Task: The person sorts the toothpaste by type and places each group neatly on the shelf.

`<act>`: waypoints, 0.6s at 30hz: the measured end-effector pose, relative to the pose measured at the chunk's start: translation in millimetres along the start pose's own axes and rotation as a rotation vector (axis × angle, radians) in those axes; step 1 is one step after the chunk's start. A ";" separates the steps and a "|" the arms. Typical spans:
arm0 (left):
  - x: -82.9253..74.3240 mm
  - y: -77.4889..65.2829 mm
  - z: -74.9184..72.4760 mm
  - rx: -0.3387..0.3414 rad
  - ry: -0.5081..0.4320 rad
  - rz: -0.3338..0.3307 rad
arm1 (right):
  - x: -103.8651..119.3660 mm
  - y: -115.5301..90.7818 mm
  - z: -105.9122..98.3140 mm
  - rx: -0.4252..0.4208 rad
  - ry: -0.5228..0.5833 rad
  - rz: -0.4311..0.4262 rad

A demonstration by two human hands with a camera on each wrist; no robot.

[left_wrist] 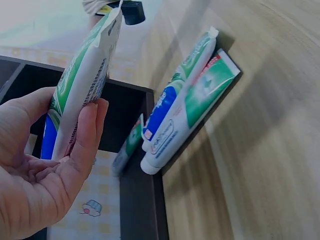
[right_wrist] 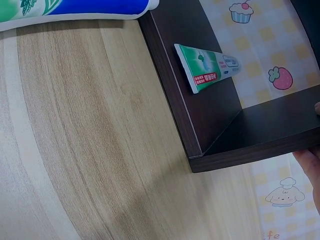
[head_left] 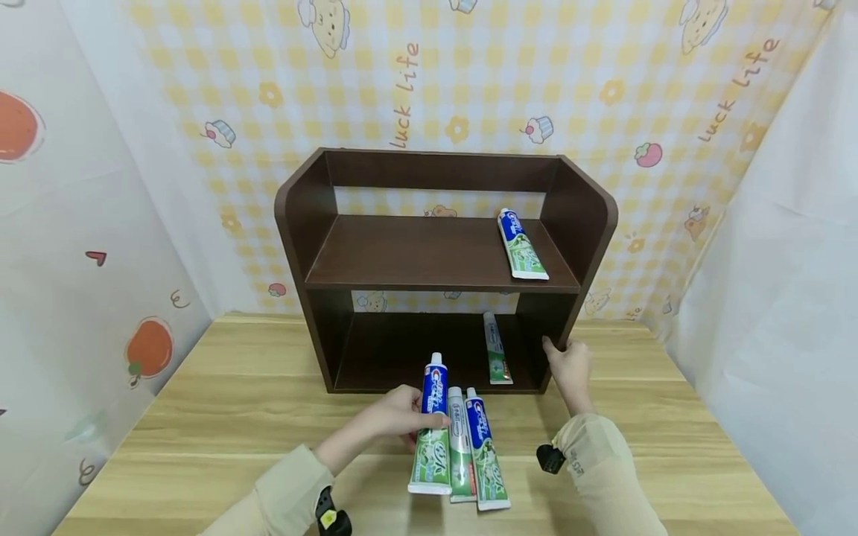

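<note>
Now the left hand (head_left: 395, 414) holds a blue-and-green toothpaste tube (head_left: 430, 455) above the wood-grain table (head_left: 268, 417), while the right hand (head_left: 571, 374) grips the dark shelf (head_left: 415, 253) by its right side panel. Near the held tube, a white-and-green tube (head_left: 461, 455) and a second blue-and-green tube (head_left: 489, 463) lie together. Farther back, a lower-tier tube (head_left: 495, 348) and an upper-tier tube (head_left: 522, 249) rest toward the right.

Staged booth: printed backdrop (head_left: 496, 82) (plus side sheets (head_left: 777, 298)).
</note>
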State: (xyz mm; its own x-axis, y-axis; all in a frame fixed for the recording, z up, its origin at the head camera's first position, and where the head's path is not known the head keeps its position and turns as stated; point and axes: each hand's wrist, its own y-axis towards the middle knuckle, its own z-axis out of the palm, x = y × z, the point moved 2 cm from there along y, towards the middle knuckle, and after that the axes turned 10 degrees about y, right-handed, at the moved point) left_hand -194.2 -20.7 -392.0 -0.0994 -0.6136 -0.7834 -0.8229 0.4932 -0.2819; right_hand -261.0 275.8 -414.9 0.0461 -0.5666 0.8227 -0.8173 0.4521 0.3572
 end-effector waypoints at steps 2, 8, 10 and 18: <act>-1.4 -1.1 -2.2 -0.002 -0.009 0.000 | -0.8 -0.4 0.4 -0.002 0.006 0.007; -9.2 -4.5 -10.9 -0.017 0.016 0.004 | -0.7 -1.0 0.5 -0.011 0.009 0.011; -13.1 -6.6 -14.6 -0.023 0.020 0.014 | -0.4 -0.9 0.6 -0.011 0.003 0.007; -31.2 -15.3 -29.7 -0.049 0.031 0.085 | -0.1 -1.4 0.1 0.032 -0.007 0.037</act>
State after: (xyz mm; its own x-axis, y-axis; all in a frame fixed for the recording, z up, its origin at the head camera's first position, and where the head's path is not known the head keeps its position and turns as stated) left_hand -195.1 -27.5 -346.8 -0.1861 -0.5899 -0.7858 -0.8371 0.5138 -0.1875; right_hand -259.9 275.2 -415.6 0.0117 -0.5545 0.8321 -0.8363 0.4507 0.3121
